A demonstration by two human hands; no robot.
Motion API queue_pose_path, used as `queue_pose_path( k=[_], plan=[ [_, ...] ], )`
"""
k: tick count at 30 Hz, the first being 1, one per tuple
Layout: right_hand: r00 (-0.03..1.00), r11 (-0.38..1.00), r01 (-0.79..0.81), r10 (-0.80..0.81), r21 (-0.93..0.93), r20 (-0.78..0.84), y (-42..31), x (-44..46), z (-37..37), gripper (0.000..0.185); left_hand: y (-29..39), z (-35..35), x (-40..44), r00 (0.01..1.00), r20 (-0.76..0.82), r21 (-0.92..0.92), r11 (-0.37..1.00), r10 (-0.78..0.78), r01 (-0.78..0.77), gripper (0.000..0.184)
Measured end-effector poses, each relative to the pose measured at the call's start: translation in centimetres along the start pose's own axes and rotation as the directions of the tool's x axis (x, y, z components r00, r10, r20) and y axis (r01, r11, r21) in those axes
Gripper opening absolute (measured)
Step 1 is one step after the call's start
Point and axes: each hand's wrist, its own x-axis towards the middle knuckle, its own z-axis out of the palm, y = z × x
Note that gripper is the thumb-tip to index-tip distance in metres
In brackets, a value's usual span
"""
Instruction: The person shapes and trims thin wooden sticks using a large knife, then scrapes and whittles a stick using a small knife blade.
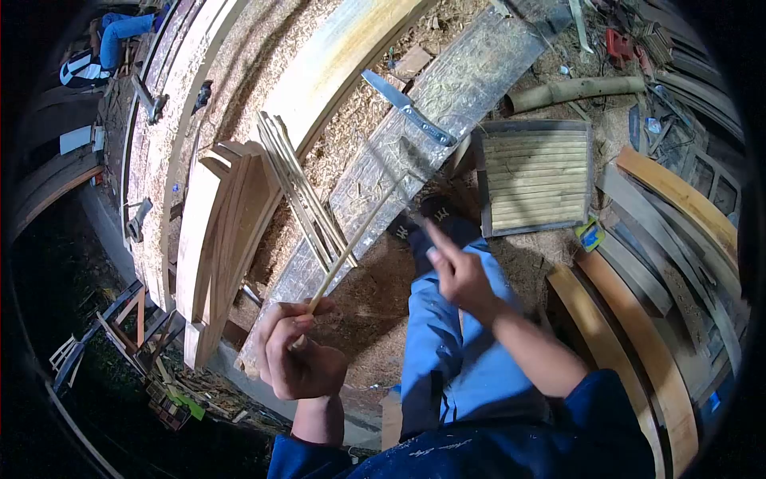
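My left hand (299,351) is closed round the lower end of a thin wooden stick (351,247), which slants up and right over the plank. Over my legs, my right hand (459,275) points its index finger toward the stick's far end; its other fingers are curled, and whether it holds anything is too blurred to tell. A knife (408,108) with a dark handle lies on the worn plank (471,76). Several thin strips (299,188) lie in a bundle between the stacked curved boards and the plank.
A framed slatted panel (536,177) leans right of the plank, below a bamboo piece (576,93). Curved boards (231,231) stand at left, others (630,335) at right. A yellow-green object (590,235) lies by the panel. Another person's leg (120,36) shows at top left.
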Motion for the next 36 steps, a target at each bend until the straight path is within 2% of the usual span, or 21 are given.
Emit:
queue_pose_path(
  k=[1,3,4,5,7,11,13,15,17,19,21,23,25,27,29,30,32,33,34,35,36],
  plan=[
    [0.989,0.989,-0.145,0.144,0.013,0.026,0.6,0.4,-0.9,0.048,0.2,-0.1,0.0,1.0,-0.003,-0.005,1.0,0.006,-0.006,0.023],
    [0.99,0.992,-0.129,0.129,-0.012,0.06,0.8,0.5,-1.0,0.048,0.7,-0.1,0.0,0.997,0.064,0.118,0.991,0.054,-0.061,0.025],
    [0.995,0.998,-0.069,0.069,0.001,0.073,-0.2,0.2,-0.9,0.049,0.9,0.1,0.3,0.997,0.062,0.109,0.993,0.048,-0.055,0.025],
    [0.996,1.0,-0.009,0.008,0.015,0.085,-1.2,-0.1,-0.8,0.051,0.8,0.3,0.0,1.0,0.025,-0.009,1.0,-0.004,0.005,0.027],
    [0.985,0.985,0.17,-0.169,-0.018,0.036,0.3,-0.7,0.7,0.05,0.5,0.3,-0.1,1.0,0.01,0.113,0.993,0.015,-0.016,0.03],
    [0.999,0.999,0.033,-0.033,0.004,0.001,3.3,2.0,1.9,0.048,0.4,1.1,-0.2,0.992,-0.102,0.008,0.997,-0.08,0.081,0.035],
    [0.997,0.995,0.072,-0.07,0.063,-0.043,2.5,3.4,2.1,0.047,0.7,1.3,0.0,0.984,-0.122,-0.036,0.992,-0.129,0.125,0.038],
    [0.979,0.979,0.203,-0.203,0.013,-0.025,2.8,3.5,2.3,0.048,0.4,1.2,-0.2,0.993,-0.077,0.046,0.995,-0.09,0.094,0.038],
    [0.975,0.976,0.22,-0.22,-0.01,-0.038,4.2,3.7,2.7,0.05,0.6,2.0,-0.1,0.964,-0.195,-0.077,0.983,-0.182,0.17,0.037],
    [0.977,0.977,0.213,-0.213,-0.021,-0.019,3.4,4.5,2.5,0.051,-0.1,2.0,0.2,0.97,-0.195,-0.037,0.989,-0.148,0.144,0.036],
    [0.99,0.989,0.141,-0.141,-0.039,-0.001,2.3,4.1,2.7,0.051,-0.7,1.8,0.8,0.933,-0.229,-0.011,0.959,-0.277,0.282,0.035],
    [0.987,0.987,0.158,-0.159,-0.017,-0.036,2.1,3.6,2.5,0.051,-1.4,1.7,0.2,0.931,-0.246,-0.043,0.963,-0.269,0.267,0.034],
    [0.988,0.985,0.126,-0.115,-0.116,0.1,2.2,2.2,2.1,0.05,-1.3,1.3,-0.4,0.969,-0.202,-0.031,0.99,-0.14,0.136,0.033],
    [0.995,0.989,0.079,-0.085,-0.128,-0.044,4.0,4.0,2.6,0.049,-1.2,1.4,-0.5,0.974,-0.183,-0.046,0.991,-0.13,0.124,0.035],
    [0.993,0.986,0.089,-0.098,-0.139,-0.061,4.6,5.3,2.3,0.048,-0.7,1.7,-0.4,0.967,-0.216,-0.011,0.99,-0.136,0.137,0.037],
    [0.993,0.986,0.09,-0.1,-0.141,-0.063,4.2,5.4,2.1,0.048,-0.7,1.3,-0.1,0.988,-0.139,0.019,0.997,-0.07,0.073,0.04],
    [0.979,0.973,0.198,-0.19,-0.119,0.074,3.6,4.7,1.5,0.048,-0.4,1.6,-0.1,0.981,-0.164,0.011,0.994,-0.101,0.104,0.04],
    [0.981,0.975,0.188,-0.179,-0.12,0.081,4.5,4.6,1.4,0.048,-0.3,1.9,-0.3,0.964,-0.212,0.018,0.986,-0.158,0.166,0.041],
    [0.99,0.981,0.14,-0.139,-0.132,0.016,5.8,5.1,1.5,0.047,-0.1,2.2,-0.5,0.941,-0.26,0.019,0.974,-0.215,0.227,0.042],
    [0.992,0.984,0.105,-0.113,-0.143,-0.051,6.9,5.6,1.3,0.047,-0.1,2.1,-0.4,0.94,-0.267,0.018,0.974,-0.212,0.225,0.042],
    [0.999,0.964,0.042,-0.032,-0.264,0.042,6.1,5.7,0.5,0.045,0.0,1.8,-0.2,0.962,-0.219,0.019,0.985,-0.162,0.17,0.042]
  ],
)
